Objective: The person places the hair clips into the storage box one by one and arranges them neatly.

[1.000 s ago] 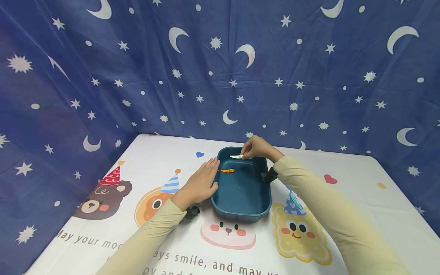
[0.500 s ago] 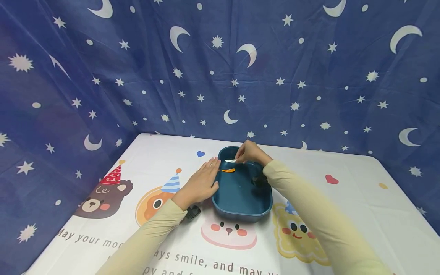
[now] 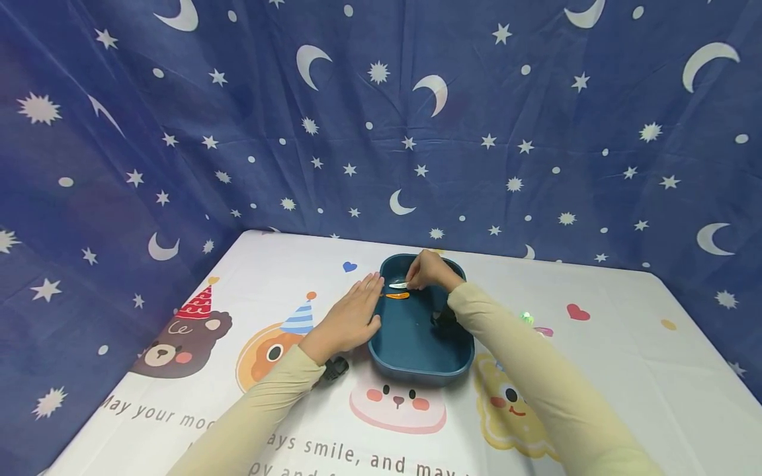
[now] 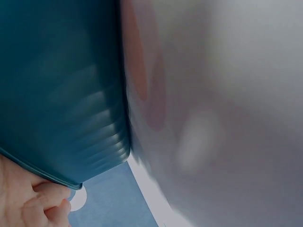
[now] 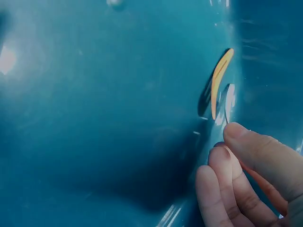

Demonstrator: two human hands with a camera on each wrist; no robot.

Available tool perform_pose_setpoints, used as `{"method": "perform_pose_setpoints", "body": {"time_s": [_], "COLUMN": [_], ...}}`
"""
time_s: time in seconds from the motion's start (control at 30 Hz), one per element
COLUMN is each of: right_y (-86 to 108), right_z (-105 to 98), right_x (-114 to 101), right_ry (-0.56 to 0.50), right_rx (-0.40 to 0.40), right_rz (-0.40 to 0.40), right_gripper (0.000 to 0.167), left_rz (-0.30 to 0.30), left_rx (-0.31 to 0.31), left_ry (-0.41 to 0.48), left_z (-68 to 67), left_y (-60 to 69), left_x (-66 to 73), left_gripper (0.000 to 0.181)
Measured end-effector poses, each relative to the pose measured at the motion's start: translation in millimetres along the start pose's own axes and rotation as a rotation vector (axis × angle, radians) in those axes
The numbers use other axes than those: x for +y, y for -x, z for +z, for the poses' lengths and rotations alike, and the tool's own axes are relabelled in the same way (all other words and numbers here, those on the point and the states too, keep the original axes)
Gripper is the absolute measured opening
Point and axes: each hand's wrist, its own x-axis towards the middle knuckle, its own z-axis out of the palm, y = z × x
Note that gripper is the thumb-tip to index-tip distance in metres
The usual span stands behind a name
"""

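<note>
In the head view my right hand [image 3: 427, 270] reaches into the blue box [image 3: 419, 378] at its far end, pinching a small white clip [image 3: 397, 285] between thumb and fingers. An orange clip [image 3: 397, 295] lies in the box just nearer than the white one. The right wrist view shows the white clip [image 5: 230, 98] at my thumb tip, close beside the orange clip [image 5: 218, 80]. My left hand [image 3: 348, 317] rests with extended fingers against the box's left rim. In the left wrist view its fingers [image 4: 51, 195] touch the rim.
A white tablecloth [image 3: 286, 264] with printed cartoon figures covers the table. Small green [image 3: 526, 318] and pink [image 3: 544, 331] items lie beyond my right sleeve. A blue curtain [image 3: 357, 119] with moons and stars hangs behind.
My right hand has moved left and nearer, deeper into the box, bringing the white clip beside the orange one. The left hand stays at the rim.
</note>
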Motion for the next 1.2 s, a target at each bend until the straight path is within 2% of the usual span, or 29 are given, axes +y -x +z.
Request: {"method": "perform_pose_setpoints", "body": {"time_s": [0.17, 0.4, 0.7, 1.03, 1.2], "right_y": [-2.1, 0.8, 5.4, 11.0, 19.4], "right_z": [3.5, 1.5, -6.6, -28.4, -47.4], "right_x": [1.0, 0.7, 5.8, 12.0, 12.0], "right_ry": [-0.014, -0.045, -0.105, -0.224, -0.273], "right_rx": [-0.004, -0.017, -0.058, -0.101, -0.116], "right_rz": [0.020, 0.061, 0.080, 0.076, 0.024], "right_gripper": [0.008, 0.014, 0.018, 0.028, 0.031], "left_rz": [0.016, 0.000, -0.005, 0.002, -0.001], "left_rx": [0.028, 0.002, 0.000, 0.001, 0.000], "left_ry": [0.013, -0.029, -0.006, -0.006, -0.003], "left_z": [1.6, 1.8, -1.6, -2.8, -4.0], "left_y": [0.5, -1.1, 1.3, 1.2, 2.4], "left_x": [-0.6, -0.7, 1.4, 1.7, 2.6], "left_gripper": [0.066, 0.066, 0.065, 0.065, 0.065]}}
